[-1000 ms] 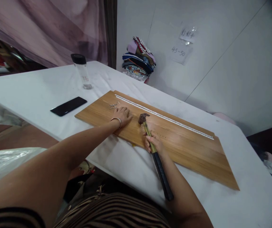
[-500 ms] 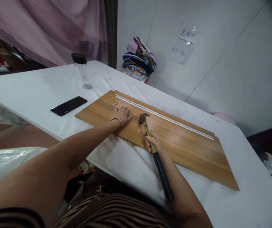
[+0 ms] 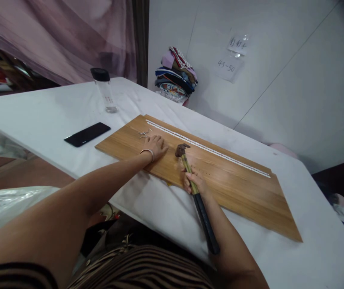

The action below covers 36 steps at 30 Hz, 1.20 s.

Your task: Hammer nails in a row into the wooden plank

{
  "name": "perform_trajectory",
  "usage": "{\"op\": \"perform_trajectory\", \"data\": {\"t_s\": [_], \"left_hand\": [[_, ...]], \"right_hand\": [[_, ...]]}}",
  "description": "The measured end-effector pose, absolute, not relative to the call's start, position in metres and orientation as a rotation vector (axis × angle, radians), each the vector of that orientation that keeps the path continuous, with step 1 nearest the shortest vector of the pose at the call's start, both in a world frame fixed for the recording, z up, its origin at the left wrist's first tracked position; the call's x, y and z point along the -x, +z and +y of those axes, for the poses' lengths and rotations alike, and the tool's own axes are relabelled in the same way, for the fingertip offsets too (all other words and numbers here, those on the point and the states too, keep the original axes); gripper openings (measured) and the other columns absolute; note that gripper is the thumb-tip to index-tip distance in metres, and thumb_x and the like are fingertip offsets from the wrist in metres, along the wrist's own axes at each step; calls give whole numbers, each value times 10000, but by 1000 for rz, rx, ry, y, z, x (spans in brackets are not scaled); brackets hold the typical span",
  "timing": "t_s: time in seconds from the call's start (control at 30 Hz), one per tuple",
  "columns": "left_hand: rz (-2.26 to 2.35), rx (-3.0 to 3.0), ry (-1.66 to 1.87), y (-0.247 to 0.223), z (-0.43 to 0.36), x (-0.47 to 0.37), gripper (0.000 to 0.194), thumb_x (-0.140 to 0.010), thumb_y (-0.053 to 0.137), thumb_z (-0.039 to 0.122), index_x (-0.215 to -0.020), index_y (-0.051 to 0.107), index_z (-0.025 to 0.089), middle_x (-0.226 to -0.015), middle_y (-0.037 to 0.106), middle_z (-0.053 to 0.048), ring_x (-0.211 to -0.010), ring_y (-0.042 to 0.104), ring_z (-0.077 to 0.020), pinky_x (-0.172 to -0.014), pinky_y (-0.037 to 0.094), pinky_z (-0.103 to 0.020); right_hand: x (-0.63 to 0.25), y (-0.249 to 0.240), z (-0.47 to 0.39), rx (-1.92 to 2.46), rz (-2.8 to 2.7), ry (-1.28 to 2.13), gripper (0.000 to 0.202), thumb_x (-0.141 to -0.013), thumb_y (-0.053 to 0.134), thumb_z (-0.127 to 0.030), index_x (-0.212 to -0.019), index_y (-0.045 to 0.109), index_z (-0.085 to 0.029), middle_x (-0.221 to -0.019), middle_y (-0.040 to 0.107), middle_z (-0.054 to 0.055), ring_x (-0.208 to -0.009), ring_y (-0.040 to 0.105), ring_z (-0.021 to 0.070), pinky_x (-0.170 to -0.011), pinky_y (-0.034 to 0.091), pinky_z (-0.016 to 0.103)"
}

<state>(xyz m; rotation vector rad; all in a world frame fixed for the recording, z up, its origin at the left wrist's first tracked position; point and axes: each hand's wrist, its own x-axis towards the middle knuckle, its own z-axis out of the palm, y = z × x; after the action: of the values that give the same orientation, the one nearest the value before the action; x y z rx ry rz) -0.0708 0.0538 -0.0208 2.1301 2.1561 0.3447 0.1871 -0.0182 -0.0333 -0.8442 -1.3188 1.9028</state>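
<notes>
My left hand (image 3: 157, 147) lies flat on a wooden board (image 3: 244, 192), fingers stretched out, a bracelet at the wrist. Just beyond its fingers is a small heap of nails (image 3: 143, 134). Wrapped round the yellow shaft of a claw hammer (image 3: 201, 208) is my right hand (image 3: 195, 180), close to the board's near edge. The hammer's rusty head is over the board and its black grip points back along my forearm. Several small dark marks dot the wood beside my right hand. Two white measuring strips (image 3: 208, 150) run along the board's far side.
A white-covered table (image 3: 51, 108) carries the board. At its left are a black phone (image 3: 88, 134) and a clear bottle with a black lid (image 3: 103, 90). Folded clothes (image 3: 176, 76) are stacked by the wall, which bears paper notes (image 3: 229, 66). A plastic bag (image 3: 6, 206) is at lower left.
</notes>
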Motion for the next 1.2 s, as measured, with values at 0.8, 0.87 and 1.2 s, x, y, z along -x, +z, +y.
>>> {"op": "perform_trajectory", "data": {"t_s": [0.8, 0.87, 1.2], "left_hand": [[2157, -2121, 348, -23, 55, 71, 479, -1019, 443, 477, -1318, 698, 204, -1582, 584, -157, -1491, 465, -337, -1207, 331, -525], [2158, -2122, 351, -23, 55, 71, 471, -1018, 445, 474, -1312, 702, 211, -1577, 589, -155, -1486, 467, -338, -1204, 333, -530], [2155, -2120, 370, -21, 54, 69, 453, -1019, 447, 468, -1278, 714, 210, -1519, 622, -159, -1460, 490, -345, -1194, 343, -526]], "right_hand": [[-187, -34, -19, 854, -1313, 1892, 467, -768, 798, -546, -1020, 600, -207, -500, 542, -102, -313, 423, 89, -340, 323, 217], [-187, -34, -18, 858, -1320, 1900, 467, -767, 796, -550, -1016, 601, -206, -497, 543, -101, -313, 413, 90, -341, 323, 218], [-187, -32, -19, 863, -1328, 1882, 478, -763, 783, -561, -1015, 590, -203, -486, 541, -102, -306, 410, 92, -337, 322, 217]]}}
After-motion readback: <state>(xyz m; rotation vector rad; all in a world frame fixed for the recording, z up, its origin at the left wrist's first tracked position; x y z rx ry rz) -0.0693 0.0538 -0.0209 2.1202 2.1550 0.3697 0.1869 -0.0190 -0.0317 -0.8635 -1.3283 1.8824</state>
